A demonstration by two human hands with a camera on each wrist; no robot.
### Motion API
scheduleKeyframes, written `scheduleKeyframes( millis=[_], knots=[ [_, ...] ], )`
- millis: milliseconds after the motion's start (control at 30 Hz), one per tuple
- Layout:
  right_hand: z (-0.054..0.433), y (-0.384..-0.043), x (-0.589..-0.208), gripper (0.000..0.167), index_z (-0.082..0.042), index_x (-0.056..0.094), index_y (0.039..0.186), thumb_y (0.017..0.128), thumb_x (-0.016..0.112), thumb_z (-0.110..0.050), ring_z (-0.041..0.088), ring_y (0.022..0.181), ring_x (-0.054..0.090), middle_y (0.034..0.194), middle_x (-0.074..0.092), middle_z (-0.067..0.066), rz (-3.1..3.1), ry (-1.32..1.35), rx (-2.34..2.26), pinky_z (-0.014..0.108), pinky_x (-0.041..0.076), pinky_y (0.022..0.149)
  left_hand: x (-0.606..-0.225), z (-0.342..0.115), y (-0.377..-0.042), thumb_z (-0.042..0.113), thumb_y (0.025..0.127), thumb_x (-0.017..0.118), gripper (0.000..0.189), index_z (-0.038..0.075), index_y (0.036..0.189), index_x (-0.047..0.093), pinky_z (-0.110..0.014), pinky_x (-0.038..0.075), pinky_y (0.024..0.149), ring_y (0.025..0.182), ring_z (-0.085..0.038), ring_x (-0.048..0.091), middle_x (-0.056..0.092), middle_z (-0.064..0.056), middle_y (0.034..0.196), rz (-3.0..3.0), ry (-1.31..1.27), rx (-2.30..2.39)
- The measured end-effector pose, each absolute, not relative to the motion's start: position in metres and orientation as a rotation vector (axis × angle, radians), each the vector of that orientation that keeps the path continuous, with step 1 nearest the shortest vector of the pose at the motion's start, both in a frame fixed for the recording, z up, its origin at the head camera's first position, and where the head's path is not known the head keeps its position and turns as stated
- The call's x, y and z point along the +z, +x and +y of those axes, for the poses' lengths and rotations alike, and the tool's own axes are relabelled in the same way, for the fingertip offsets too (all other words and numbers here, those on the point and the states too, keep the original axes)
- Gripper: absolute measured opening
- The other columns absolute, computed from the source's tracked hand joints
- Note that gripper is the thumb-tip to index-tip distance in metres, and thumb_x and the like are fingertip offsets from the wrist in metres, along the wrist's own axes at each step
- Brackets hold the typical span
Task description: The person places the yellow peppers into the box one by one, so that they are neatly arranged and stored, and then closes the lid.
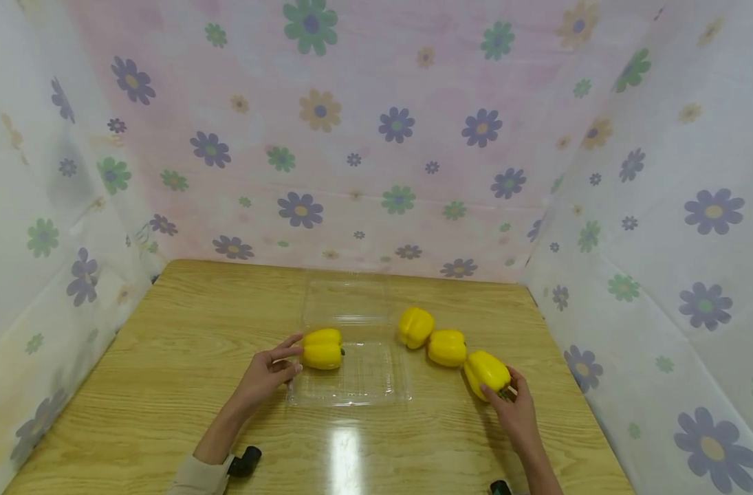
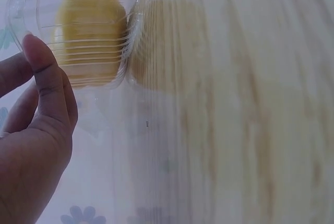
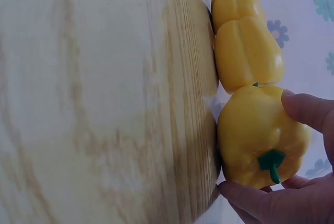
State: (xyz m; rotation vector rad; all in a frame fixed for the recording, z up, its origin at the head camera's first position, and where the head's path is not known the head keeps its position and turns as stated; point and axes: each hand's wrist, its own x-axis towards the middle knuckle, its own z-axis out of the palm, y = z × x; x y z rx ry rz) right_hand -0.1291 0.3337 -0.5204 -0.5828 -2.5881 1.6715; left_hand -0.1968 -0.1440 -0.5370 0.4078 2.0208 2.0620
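A yellow bell pepper (image 1: pixel 322 349) lies on its side at the left end of a clear plastic clamshell container (image 1: pixel 370 395), its green stem facing right. At the container's left rim, my left hand (image 1: pixel 266 371) holds the edge, fingertips right beside this pepper; in the left wrist view the thumb (image 2: pixel 39 57) lies against the clear wall. My right hand (image 1: pixel 517 409) grips another yellow bell pepper (image 3: pixel 261 135) between thumb and fingers, its green stem toward the wrist. That pepper is at the near end of a slanting row with a middle pepper (image 1: pixel 447 348) and a far pepper (image 1: pixel 416 327).
Behind the tray half, the container's lid (image 1: pixel 346 299) lies folded back on the wooden table (image 1: pixel 215 302). Flower-patterned cloth (image 1: pixel 364 137) hangs along the back and both sides. Black wrist mounts show near the left sleeve (image 1: pixel 199 478) and below the right hand.
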Motion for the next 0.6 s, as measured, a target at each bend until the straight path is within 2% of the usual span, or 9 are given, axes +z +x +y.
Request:
scheduleKeyframes(
  millis=[233,400,500,600],
  knots=[
    [0.3349,-0.1270,-0.5192,0.089,-0.002,0.009,0.163,0.101,0.066,-0.033,0.047,0.143,0.032,0.161,0.021,0.028,-2.611,-0.590,1.643,0.051,0.044,0.108,-0.5369,-0.1436,-0.1961,0.001,0.098,0.065,0.043,-0.014,0.137,0.056,-0.022,0.053,0.062,0.077,-0.015,0.059,0.030,-0.021,0.164,2.038,0.411,2.058],
    [0.3350,-0.1245,-0.5152,0.090,-0.003,0.010,0.163,0.100,0.066,-0.036,0.046,0.141,0.035,0.159,0.024,0.030,-2.604,-0.600,1.627,0.031,0.049,0.095,-0.5364,-0.1429,-0.1963,0.001,0.098,0.065,0.042,-0.014,0.137,0.056,-0.023,0.053,0.062,0.077,-0.017,0.059,0.031,-0.021,0.163,2.039,0.410,2.060],
    [0.3341,-0.1239,-0.5124,0.089,-0.003,0.012,0.163,0.100,0.067,-0.034,0.046,0.140,0.037,0.157,0.026,0.030,-2.582,-0.617,1.626,0.018,0.048,0.085,-0.5362,-0.1432,-0.1970,0.000,0.098,0.065,0.042,-0.014,0.136,0.056,-0.023,0.053,0.062,0.079,-0.019,0.061,0.031,-0.021,0.163,2.035,0.410,2.067],
    [0.3341,-0.1223,-0.5109,0.087,-0.004,0.014,0.163,0.100,0.068,-0.030,0.045,0.140,0.036,0.159,0.025,0.029,-2.550,-0.602,1.641,0.010,0.045,0.077,-0.5356,-0.1442,-0.1976,0.000,0.097,0.065,0.041,-0.014,0.136,0.057,-0.023,0.053,0.062,0.079,-0.020,0.061,0.032,-0.021,0.163,2.047,0.410,2.060]
  ],
)
